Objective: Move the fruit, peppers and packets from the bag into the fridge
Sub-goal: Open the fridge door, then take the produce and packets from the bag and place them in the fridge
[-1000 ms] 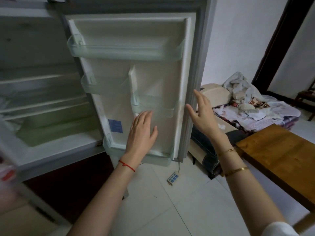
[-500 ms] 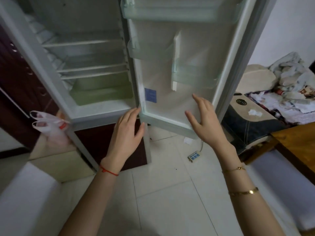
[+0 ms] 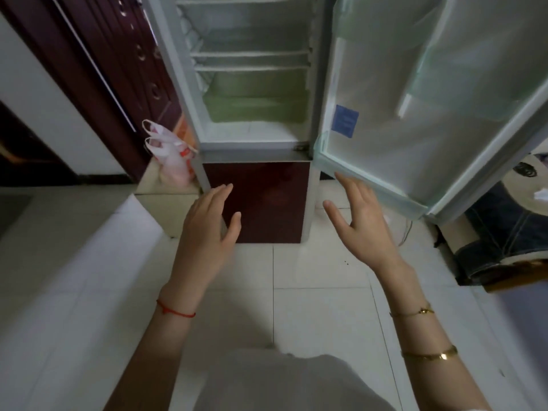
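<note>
While the fridge (image 3: 252,84) is standing with its door (image 3: 430,114) swung wide, the left hand (image 3: 207,229) and right hand (image 3: 361,223) are hovering apart, fingers straight and holding nothing, as the white bag (image 3: 169,155) is sitting on the floor just left of the fridge.

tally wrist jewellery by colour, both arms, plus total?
Red: 1, a string bracelet on the left wrist.
Gold: 2, a thin chain and a bangle on the right forearm.
Total: 3.
</note>
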Demonstrator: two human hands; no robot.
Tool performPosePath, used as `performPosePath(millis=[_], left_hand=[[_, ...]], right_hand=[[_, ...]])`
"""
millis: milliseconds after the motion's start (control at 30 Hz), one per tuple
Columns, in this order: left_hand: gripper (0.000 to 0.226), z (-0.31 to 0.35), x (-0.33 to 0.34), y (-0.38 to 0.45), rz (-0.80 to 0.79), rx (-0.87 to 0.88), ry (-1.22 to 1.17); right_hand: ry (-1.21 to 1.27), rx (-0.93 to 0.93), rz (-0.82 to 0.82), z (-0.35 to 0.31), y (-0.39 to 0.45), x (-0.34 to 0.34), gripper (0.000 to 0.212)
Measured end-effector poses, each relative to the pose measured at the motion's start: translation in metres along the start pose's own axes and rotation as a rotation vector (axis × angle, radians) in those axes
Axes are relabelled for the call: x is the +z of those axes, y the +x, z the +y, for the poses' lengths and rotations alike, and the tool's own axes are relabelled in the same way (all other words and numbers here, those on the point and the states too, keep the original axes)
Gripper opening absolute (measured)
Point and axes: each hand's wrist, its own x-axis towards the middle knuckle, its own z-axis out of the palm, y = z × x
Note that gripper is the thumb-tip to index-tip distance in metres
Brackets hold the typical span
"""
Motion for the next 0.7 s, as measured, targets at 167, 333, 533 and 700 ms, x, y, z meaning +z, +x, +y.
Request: performPosePath(millis=[167,333,533,700], left_hand=[[0.049,-0.009,-0.011,-0.026,0.028,-0.096,0.052],[0.050,-0.023,-0.016,-0.042,0.077,-0.207,0.057],[0.048,-0.046,-0.025,-0.045,0.198,-0.321,0.106],[0.046,-0.086,-0.032,-0.032,0.232,-0.365,0.129]], right_hand=[[0.052,-0.039,-0.087,-0.008,-0.002,0.022,0.055],[0.099,-0.087,-0.146,-0.014,0.010,0.036,0.055],[0.151,-0.153,-0.225,-0.031,0.044,0.065,0.055],[0.190,-0.192,-0.312,-0.050,0.082,0.108,0.055]])
